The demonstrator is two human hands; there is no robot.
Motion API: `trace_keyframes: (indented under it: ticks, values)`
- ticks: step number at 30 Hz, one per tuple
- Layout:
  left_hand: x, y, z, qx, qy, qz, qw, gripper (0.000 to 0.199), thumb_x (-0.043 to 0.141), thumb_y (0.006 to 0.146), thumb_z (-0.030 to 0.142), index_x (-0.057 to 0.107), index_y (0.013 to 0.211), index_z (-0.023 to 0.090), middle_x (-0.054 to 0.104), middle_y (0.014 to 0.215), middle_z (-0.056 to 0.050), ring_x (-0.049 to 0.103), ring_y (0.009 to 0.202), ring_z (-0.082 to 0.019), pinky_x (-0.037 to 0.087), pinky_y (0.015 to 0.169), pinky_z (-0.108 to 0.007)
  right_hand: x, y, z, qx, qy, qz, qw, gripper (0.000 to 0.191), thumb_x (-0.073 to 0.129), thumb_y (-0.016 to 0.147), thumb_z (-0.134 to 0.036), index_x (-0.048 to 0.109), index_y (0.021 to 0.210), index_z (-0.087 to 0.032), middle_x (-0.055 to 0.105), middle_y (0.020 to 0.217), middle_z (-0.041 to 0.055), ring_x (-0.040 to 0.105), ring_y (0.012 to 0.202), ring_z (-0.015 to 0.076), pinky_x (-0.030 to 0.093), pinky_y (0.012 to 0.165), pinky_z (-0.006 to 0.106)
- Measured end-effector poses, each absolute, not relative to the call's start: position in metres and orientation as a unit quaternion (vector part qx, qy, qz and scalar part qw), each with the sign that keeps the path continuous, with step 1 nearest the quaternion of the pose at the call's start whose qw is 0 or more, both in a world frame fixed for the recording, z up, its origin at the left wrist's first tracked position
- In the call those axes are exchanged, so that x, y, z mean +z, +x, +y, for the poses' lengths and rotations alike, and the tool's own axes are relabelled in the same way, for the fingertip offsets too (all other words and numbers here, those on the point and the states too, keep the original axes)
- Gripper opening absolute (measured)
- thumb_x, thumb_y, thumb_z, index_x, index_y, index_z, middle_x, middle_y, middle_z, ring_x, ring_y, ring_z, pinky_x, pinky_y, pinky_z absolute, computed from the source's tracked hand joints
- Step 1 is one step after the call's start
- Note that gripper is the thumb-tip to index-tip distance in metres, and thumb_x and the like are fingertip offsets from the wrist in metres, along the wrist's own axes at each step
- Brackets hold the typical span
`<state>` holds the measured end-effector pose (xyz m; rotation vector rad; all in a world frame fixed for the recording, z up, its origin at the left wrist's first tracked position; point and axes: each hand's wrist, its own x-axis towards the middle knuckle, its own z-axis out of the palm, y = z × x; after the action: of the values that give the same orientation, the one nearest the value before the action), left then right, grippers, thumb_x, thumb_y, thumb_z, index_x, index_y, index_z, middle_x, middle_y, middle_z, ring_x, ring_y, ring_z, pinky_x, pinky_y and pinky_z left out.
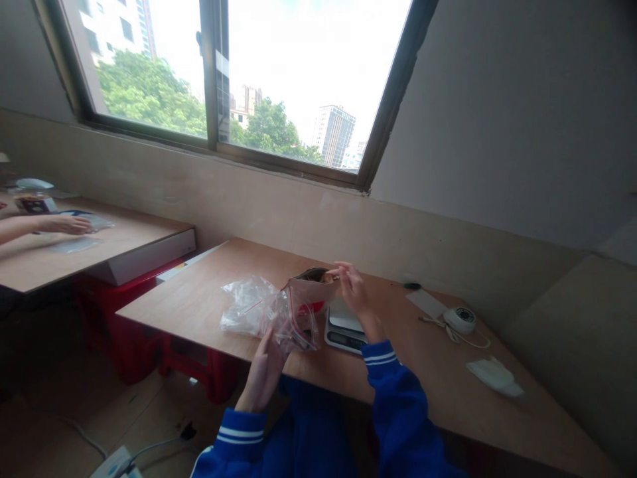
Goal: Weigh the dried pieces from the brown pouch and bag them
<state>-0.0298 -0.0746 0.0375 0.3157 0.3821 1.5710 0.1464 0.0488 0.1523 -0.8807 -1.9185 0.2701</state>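
My left hand [266, 372] is closed on a clear zip-lock bag [297, 325] with a red strip along its top edge. The bag is held low in front of a standing paper-like pouch [304, 292], whose mouth gapes upward and shows brown contents. At the right rim of this pouch is my right hand [352, 290], fingers bent together at the tips; what they pinch is too small to tell. Left of the pouch lies a heap of clear plastic bags [249, 305]. A flat digital scale [344, 336] sits under my right wrist, partly covered by it.
A white round camera-like device [460, 320] with a cord and a crumpled white wrapper [495, 376] lie on the table [423, 372] at right. Another person's hand [64, 224] works at the left table. Red stools [124, 345] stand below.
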Motion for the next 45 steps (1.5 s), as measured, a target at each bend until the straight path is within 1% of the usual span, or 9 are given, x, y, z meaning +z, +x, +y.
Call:
trace_keyframes:
  ticks: [5,12,16,20,26,30,36,41,45]
  values:
    - [0.037,-0.029,-0.073,0.698,0.155,0.150,0.683,0.051,0.044,0.094,0.030,0.033,0.143,0.022,0.063,0.125,-0.009,0.058,0.115,-0.022,0.042,0.100,-0.036,0.146,0.147,0.061,0.079,-0.388,-0.813,0.427,0.058,0.024,0.095,-0.056,0.073,0.090,-0.027,0.061,0.120,0.0066,0.052,0.114,0.0247,0.035,0.102,0.046]
    - [0.050,-0.023,-0.080,0.699,0.129,0.118,0.693,0.052,0.042,0.093,0.024,0.033,0.143,0.027,0.059,0.132,-0.006,0.054,0.121,-0.023,0.036,0.105,-0.040,0.157,0.143,0.069,0.094,-0.397,-0.827,0.387,0.055,0.029,0.094,-0.057,0.074,0.088,-0.027,0.062,0.115,0.0057,0.052,0.112,0.0240,0.033,0.103,0.045]
    - [0.051,-0.020,-0.084,0.690,0.132,0.121,0.701,0.059,0.042,0.090,0.015,0.027,0.146,0.028,0.056,0.135,-0.006,0.054,0.121,-0.021,0.035,0.105,-0.038,0.154,0.146,0.066,0.123,-0.359,-0.823,0.423,0.041,0.042,0.091,-0.052,0.070,0.101,-0.024,0.058,0.117,0.0084,0.052,0.114,0.0219,0.036,0.103,0.040]
    - [0.047,-0.020,-0.083,0.689,0.149,0.118,0.699,0.059,0.042,0.091,0.016,0.026,0.146,0.029,0.054,0.137,-0.005,0.052,0.124,-0.021,0.035,0.105,-0.037,0.150,0.152,0.061,0.141,-0.350,-0.787,0.487,0.036,0.051,0.086,-0.053,0.066,0.097,-0.021,0.060,0.110,0.0082,0.055,0.110,0.0218,0.040,0.099,0.038]
    - [0.043,-0.022,-0.080,0.684,0.149,0.122,0.703,0.055,0.042,0.092,0.020,0.029,0.145,0.029,0.053,0.138,-0.005,0.050,0.126,-0.023,0.035,0.106,-0.039,0.155,0.157,0.058,0.139,-0.347,-0.812,0.448,0.050,0.035,0.092,-0.056,0.071,0.088,-0.022,0.060,0.116,0.0088,0.059,0.104,0.0218,0.044,0.093,0.036]
    - [0.045,-0.020,-0.080,0.686,0.145,0.118,0.703,0.055,0.041,0.093,0.020,0.029,0.145,0.030,0.053,0.139,-0.004,0.049,0.127,-0.023,0.036,0.105,-0.039,0.157,0.154,0.056,0.138,-0.347,-0.831,0.412,0.053,0.034,0.092,-0.060,0.073,0.091,-0.024,0.059,0.122,0.0076,0.055,0.112,0.0239,0.040,0.100,0.039]
    - [0.048,-0.021,-0.082,0.687,0.132,0.121,0.704,0.056,0.041,0.092,0.019,0.027,0.146,0.029,0.056,0.135,-0.006,0.051,0.125,-0.022,0.036,0.105,-0.038,0.159,0.154,0.042,0.133,-0.355,-0.780,0.499,0.049,0.026,0.097,-0.050,0.069,0.105,-0.027,0.056,0.125,0.0054,0.047,0.122,0.0208,0.030,0.109,0.042]
    - [0.051,-0.020,-0.083,0.693,0.112,0.129,0.701,0.058,0.041,0.092,0.016,0.026,0.146,0.028,0.056,0.136,-0.006,0.053,0.123,-0.021,0.036,0.105,-0.037,0.160,0.155,0.005,0.148,-0.370,-0.685,0.610,0.028,0.042,0.093,-0.038,0.065,0.098,-0.023,0.062,0.104,0.0064,0.056,0.102,0.0212,0.043,0.093,0.037]
    - [0.057,-0.014,-0.084,0.692,0.133,0.121,0.699,0.058,0.041,0.092,0.014,0.028,0.146,0.028,0.056,0.135,-0.005,0.051,0.124,-0.020,0.036,0.106,-0.036,0.158,0.150,-0.023,0.301,-0.330,-0.768,0.459,0.019,0.047,0.089,-0.029,0.066,0.091,-0.023,0.066,0.087,0.0021,0.061,0.080,0.0176,0.049,0.075,0.029]
